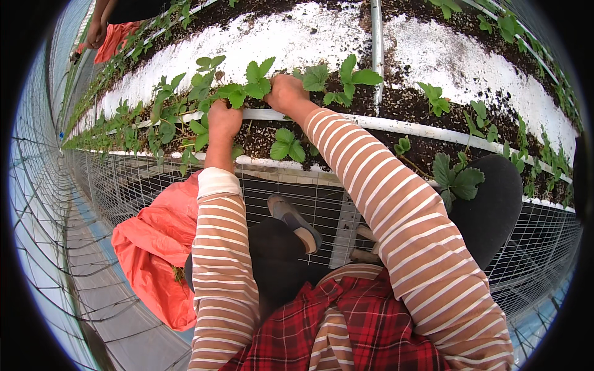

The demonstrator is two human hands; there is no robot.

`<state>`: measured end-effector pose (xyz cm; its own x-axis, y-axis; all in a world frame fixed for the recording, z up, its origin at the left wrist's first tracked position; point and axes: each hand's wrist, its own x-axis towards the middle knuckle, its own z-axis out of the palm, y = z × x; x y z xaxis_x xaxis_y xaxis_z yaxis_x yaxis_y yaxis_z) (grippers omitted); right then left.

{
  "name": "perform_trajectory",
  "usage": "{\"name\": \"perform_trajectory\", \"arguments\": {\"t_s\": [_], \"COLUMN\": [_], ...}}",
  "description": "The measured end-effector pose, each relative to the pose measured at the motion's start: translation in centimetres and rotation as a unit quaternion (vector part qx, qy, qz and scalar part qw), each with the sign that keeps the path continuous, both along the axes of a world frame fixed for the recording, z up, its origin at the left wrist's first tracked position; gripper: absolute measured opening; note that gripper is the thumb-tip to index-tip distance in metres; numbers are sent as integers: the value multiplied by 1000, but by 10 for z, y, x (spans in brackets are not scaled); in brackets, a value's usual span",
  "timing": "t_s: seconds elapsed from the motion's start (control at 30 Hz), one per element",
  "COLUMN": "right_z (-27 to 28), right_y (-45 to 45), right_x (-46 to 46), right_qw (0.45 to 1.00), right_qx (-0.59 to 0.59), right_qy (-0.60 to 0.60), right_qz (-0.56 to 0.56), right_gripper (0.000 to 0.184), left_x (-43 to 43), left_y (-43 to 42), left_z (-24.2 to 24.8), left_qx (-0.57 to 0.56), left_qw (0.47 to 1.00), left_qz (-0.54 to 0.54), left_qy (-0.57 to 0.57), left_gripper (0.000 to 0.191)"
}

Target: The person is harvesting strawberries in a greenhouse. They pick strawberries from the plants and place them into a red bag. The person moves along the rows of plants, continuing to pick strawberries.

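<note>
Strawberry plants [260,81] grow in dark, speckled soil [260,139] along a planting bed. My left hand [224,121] is at the leaves just above the white pipe [325,119], its fingers bent and partly hidden by foliage. To its right, beyond the pipe, my right hand [287,95] touches the edge of the same leafy cluster, fingertips turned down and out of sight. Whether either hand grips a stem cannot be seen. Another strawberry plant [355,79] stands to the right of my right hand, and a low one [287,146] grows below, between my arms.
A red plastic bag [158,250] with some plant scraps lies by my left arm. Wire mesh [306,185] runs below the bed. A metal pipe [377,46] crosses the white sheet [315,37]. Another person's hand [96,35] is at the upper left beside a red bag [113,44].
</note>
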<state>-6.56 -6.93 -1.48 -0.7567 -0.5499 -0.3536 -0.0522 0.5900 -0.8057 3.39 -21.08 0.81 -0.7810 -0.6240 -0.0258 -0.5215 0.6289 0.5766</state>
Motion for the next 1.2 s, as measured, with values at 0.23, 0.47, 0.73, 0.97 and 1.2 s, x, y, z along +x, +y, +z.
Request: {"name": "perform_trajectory", "arguments": {"t_s": [0.23,0.47,0.73,0.97,1.2], "right_z": [-4,-7,-11,-16,-16], "right_y": [1,-2,-1,-3,0], "right_x": [-1,-2,-1,0,-2], "right_qw": [1000,1000,1000,999,997], "right_qx": [2,13,0,-13,-43], "right_qy": [15,1,13,27,46], "right_qz": [10,-2,3,11,52], "right_gripper": [33,33,31,29,32], "left_x": [-16,-35,-38,-41,-28], "left_y": [8,-3,5,-1,-20], "left_z": [10,5,17,11,0], "left_qx": [-52,-67,-107,-185,-188], "left_qw": [974,950,923,870,908], "left_qz": [-79,-175,-170,-224,-213], "left_qy": [-206,-248,-329,-397,-308], "left_gripper": [30,41,46,41,30]}}
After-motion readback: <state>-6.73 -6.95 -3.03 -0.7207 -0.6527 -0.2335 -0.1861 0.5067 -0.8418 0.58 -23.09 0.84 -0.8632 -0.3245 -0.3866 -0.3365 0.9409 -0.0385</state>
